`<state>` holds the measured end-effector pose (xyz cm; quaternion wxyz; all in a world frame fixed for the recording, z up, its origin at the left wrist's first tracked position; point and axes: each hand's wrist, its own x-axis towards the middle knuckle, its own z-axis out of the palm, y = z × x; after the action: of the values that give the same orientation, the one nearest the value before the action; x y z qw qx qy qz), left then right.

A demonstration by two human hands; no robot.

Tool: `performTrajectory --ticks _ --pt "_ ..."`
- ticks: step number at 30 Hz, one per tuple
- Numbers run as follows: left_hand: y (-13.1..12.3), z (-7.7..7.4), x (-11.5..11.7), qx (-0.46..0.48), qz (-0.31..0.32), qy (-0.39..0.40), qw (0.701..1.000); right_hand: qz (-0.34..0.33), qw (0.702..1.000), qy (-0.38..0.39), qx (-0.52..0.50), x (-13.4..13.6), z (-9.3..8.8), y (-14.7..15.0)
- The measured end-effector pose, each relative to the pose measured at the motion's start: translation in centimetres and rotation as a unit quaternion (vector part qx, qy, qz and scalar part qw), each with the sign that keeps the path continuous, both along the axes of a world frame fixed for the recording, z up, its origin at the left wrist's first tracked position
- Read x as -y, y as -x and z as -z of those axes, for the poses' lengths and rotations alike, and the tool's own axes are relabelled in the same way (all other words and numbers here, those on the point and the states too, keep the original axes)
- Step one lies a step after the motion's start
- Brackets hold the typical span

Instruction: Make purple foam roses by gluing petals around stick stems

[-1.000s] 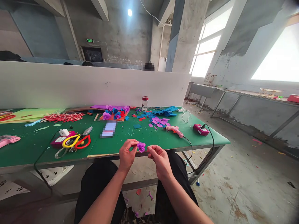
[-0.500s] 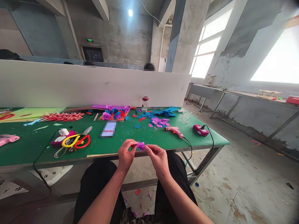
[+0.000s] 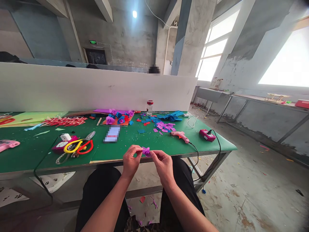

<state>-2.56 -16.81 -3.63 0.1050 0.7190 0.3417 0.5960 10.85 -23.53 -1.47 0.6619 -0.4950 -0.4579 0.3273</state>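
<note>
A small purple paper flower (image 3: 146,151) is held between both hands, just above the front edge of the green table (image 3: 135,141). My left hand (image 3: 131,160) pinches its left side between thumb and forefinger. On the flower's right side, the fingertips of my right hand (image 3: 164,164) are closed. Beyond the hands lie purple paper pieces (image 3: 165,126) and blue paper pieces (image 3: 151,119). Finished-looking purple, blue and red flowers (image 3: 118,117) sit on an orange sheet further back. A pink glue gun (image 3: 180,136) rests right of the hands.
Scissors with yellow and red handles (image 3: 78,146) lie at the left beside a purple box (image 3: 65,143). A phone (image 3: 112,133), a red-capped jar (image 3: 150,107) and another purple box (image 3: 207,135) are on the table. Behind stands a white panel (image 3: 96,87).
Both hands keep hold of the purple flower, which has shifted very slightly to the right. The objects on the table show no visible change.
</note>
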Motion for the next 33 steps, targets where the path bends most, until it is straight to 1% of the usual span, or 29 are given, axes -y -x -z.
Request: performTrajectory --ticks 5,8,10,13,15,16,19,23,26,29,33 --pt "-0.2 -0.1 0.2 0.002 0.007 0.005 1.000 -0.004 1.000 0.014 -0.017 0.1 -0.3 0.0" --pt "-0.4 -0.1 0.3 0.011 0.016 0.024 1.000 -0.043 0.994 0.049 -0.085 0.1 -0.6 0.0" --pt "-0.5 -0.1 0.4 0.020 0.029 0.038 0.999 -0.087 0.981 0.077 -0.156 0.1 -0.6 0.0" --pt "-0.7 -0.1 0.5 0.030 0.049 0.053 0.997 -0.162 0.944 0.107 -0.267 -0.1 -0.5 -0.1" --pt "-0.7 -0.1 0.5 0.029 0.048 0.054 0.997 -0.189 0.924 0.112 -0.313 -0.2 -0.4 -0.2" --pt "-0.6 -0.1 0.5 0.027 0.042 0.051 0.997 -0.193 0.920 0.109 -0.323 -0.2 -0.4 -0.3" --pt "-0.4 -0.1 0.4 0.020 0.017 0.032 0.999 -0.176 0.929 0.096 -0.311 0.0 -0.3 -0.3" --pt "-0.2 0.0 0.2 0.011 -0.017 0.001 1.000 -0.133 0.954 0.089 -0.255 0.5 -0.4 -0.2" --pt "-0.1 0.2 0.1 0.005 -0.028 -0.016 0.999 -0.114 0.965 0.091 -0.216 0.7 -0.4 0.2" --pt "-0.2 0.2 0.1 -0.004 -0.032 -0.029 0.999 -0.108 0.968 0.102 -0.205 0.7 -0.4 0.6" --pt "-0.2 -0.1 0.2 -0.009 -0.035 -0.031 0.999 -0.118 0.963 0.112 -0.213 0.4 -0.2 0.9"
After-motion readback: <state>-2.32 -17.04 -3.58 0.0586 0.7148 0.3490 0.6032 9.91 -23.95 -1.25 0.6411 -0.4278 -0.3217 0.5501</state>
